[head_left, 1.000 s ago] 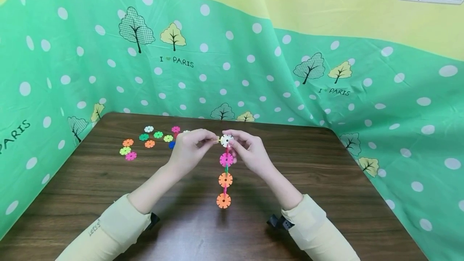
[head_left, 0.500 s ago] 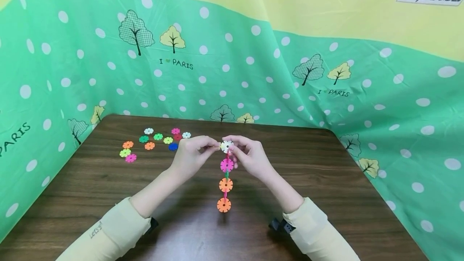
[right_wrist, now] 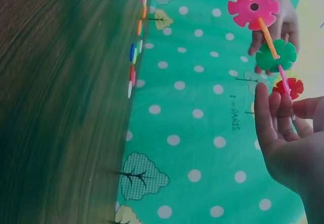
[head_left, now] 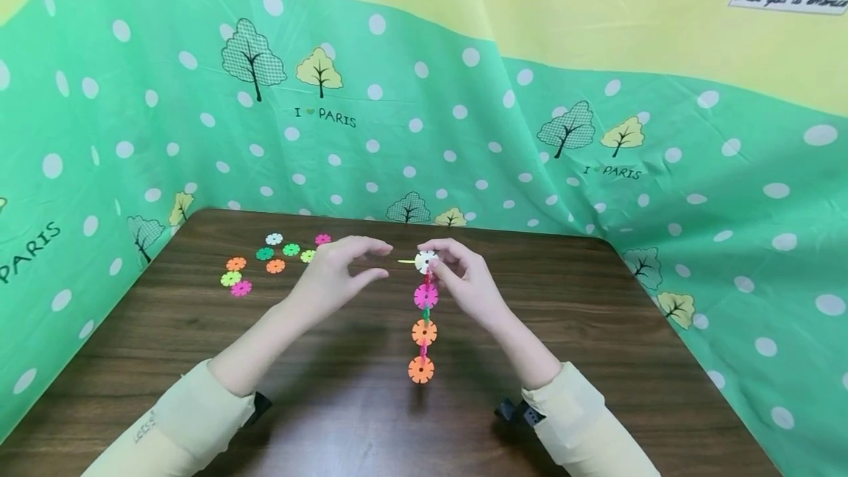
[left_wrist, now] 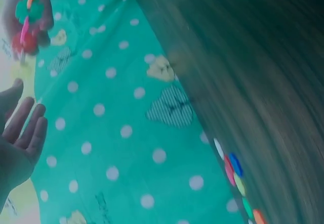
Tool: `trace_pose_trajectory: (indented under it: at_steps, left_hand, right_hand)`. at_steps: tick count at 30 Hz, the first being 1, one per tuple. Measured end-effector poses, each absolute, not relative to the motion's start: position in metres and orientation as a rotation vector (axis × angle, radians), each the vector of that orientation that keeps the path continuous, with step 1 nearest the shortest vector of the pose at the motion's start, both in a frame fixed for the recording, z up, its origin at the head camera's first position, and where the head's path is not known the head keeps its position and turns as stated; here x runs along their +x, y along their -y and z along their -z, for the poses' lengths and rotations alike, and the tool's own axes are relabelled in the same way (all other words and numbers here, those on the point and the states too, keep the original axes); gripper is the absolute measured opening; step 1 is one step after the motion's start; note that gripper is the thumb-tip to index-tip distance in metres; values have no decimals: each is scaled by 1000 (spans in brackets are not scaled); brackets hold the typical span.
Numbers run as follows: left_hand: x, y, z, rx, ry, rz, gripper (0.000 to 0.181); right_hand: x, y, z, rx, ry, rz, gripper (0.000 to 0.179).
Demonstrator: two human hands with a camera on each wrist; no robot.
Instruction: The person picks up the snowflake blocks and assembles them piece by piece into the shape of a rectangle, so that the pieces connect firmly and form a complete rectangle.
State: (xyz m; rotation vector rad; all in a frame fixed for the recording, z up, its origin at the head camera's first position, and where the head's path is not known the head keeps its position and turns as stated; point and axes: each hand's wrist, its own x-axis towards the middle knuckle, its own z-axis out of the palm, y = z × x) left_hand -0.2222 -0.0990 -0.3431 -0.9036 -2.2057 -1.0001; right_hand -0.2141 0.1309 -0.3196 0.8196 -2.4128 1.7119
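Note:
A chain of notched plastic snowflake discs hangs upright over the table. My right hand [head_left: 469, 284] pinches the white disc [head_left: 425, 262] at its top. From that disc's left side a yellow disc [head_left: 406, 262] sticks out edge-on. Below follow a red disc, a pink disc [head_left: 426, 297], a green one, an orange disc [head_left: 424, 332], a second pink one seen edge-on, and the lowest orange disc [head_left: 420, 370]. In the right wrist view the green disc [right_wrist: 283, 57] and red disc [right_wrist: 296, 86] face the camera. My left hand [head_left: 334, 274] holds nothing, thumb and fingers apart, left of the yellow disc.
Several loose discs lie at the table's back left, among them an orange disc [head_left: 235, 263], a pink disc [head_left: 241, 288] and a white disc [head_left: 274, 239]. My left hand hides some of them in the head view. A green dotted curtain [head_left: 371, 168] surrounds the brown table [head_left: 543, 300].
My left hand has let go of the yellow disc and drawn back to the left, its fingers spreading. The chain has shifted slightly right with my right hand, which keeps its pinch.

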Motion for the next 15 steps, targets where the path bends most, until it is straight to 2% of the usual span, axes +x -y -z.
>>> trace_pose_trajectory:
  at_steps: [8, 15]
  left_hand:
    - [-227, 143, 343, -793, 2485, 984, 51]
    - [-237, 191, 350, -838, 2636, 948, 59]
  right_hand:
    - [-235, -148, 341, 789, 2411, -1791, 25]
    - [-244, -158, 347, 731, 2387, -1863, 26]
